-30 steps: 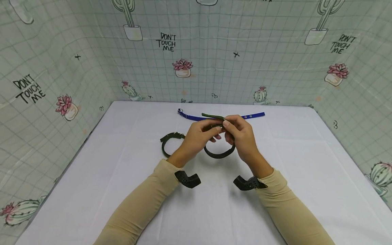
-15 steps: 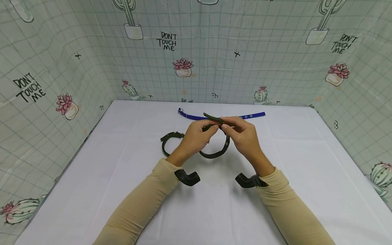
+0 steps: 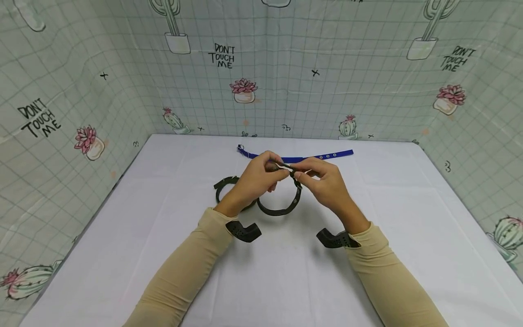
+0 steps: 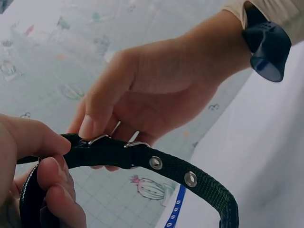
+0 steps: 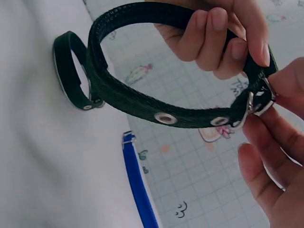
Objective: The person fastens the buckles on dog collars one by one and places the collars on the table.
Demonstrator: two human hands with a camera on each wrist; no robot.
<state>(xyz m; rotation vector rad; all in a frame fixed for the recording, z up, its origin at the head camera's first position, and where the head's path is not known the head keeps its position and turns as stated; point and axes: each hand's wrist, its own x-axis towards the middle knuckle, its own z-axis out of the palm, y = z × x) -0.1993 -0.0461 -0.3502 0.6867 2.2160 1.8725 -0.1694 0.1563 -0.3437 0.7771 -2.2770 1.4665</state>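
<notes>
A dark green strap [image 3: 279, 212] with metal eyelets is bent into a loop and held up between both hands. The left hand [image 3: 255, 178] pinches its end part with thumb and fingers. At the buckle [image 5: 251, 104], the right hand [image 3: 324, 181] grips the strap between thumb and fingertips; the left wrist view shows the buckle metal by the right thumb. The strap [image 4: 175, 172] runs through the metal frames there, with two eyelets below them. How far the strap end passes through the buckle cannot be told.
Behind the hands a blue strap [image 3: 343, 154] with eyelets lies flat on the white table [image 3: 408, 204]. A second dark green looped strap [image 3: 219, 192] lies left, partly behind the left hand. Patterned cloth [image 3: 286, 59] stands around the table.
The left hand has shifted left, and the strap's loop has moved left with it. The free strap end that stuck up above the fingers is now drawn down between the hands.
</notes>
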